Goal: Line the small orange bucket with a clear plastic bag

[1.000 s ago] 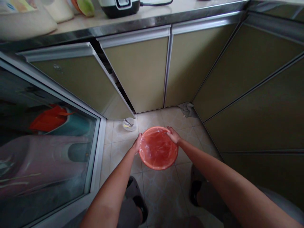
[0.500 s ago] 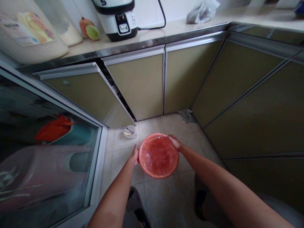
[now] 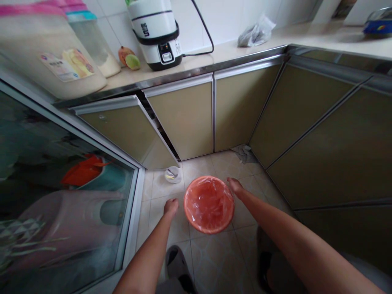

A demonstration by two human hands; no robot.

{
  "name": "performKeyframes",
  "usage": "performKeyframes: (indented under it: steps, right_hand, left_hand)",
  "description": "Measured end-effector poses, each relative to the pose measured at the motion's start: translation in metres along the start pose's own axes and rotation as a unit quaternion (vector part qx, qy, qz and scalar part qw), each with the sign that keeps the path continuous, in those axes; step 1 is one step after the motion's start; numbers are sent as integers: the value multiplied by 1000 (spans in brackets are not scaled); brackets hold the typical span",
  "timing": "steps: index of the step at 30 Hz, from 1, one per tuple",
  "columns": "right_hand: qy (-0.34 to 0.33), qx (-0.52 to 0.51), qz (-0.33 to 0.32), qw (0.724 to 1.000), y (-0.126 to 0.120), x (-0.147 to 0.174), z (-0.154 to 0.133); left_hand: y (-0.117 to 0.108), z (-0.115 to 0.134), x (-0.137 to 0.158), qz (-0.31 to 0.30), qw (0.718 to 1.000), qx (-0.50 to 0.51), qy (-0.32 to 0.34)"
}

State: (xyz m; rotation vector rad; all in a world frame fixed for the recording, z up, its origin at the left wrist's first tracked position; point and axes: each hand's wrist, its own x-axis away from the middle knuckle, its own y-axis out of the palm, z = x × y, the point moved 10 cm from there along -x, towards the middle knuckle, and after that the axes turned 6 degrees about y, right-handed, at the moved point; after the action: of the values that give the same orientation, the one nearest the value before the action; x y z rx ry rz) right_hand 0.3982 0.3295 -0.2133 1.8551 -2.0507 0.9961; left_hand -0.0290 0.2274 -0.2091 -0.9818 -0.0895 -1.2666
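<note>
Round red plastic bin (image 3: 209, 204), lined with glossy crinkled clear film, standing on pale tiled floor (image 3: 214, 257) before tan cabinet doors (image 3: 183, 118). Small clear cup (image 3: 173, 174) just beyond, near the ajar door (image 3: 128, 130); grey rag (image 3: 244, 152) in the corner; rice cooker (image 3: 156, 34) on the counter above. Left hand (image 3: 170, 206) loosely curled, beside the bin, holding nothing. Right hand (image 3: 236, 186) relaxed open at the rim; contact unclear.

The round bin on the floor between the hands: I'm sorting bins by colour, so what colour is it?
The round plastic bin is orange-red, lined with clear plastic; the head view shows it best.
</note>
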Motion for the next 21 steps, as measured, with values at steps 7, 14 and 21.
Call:
performKeyframes:
  steps: [7, 14, 21]
  right_hand:
    - [-119, 152, 11, 981, -5, -11, -73]
    - [-155, 307, -111, 932, 59, -4, -102]
    - [-168, 361, -136, 907, 70, -10, -96]
  left_hand:
    - [-1, 109, -35, 7, 981, -10, 195]
    - [59, 153, -60, -74, 967, -29, 240]
    - [63, 149, -70, -117, 965, -33, 232]
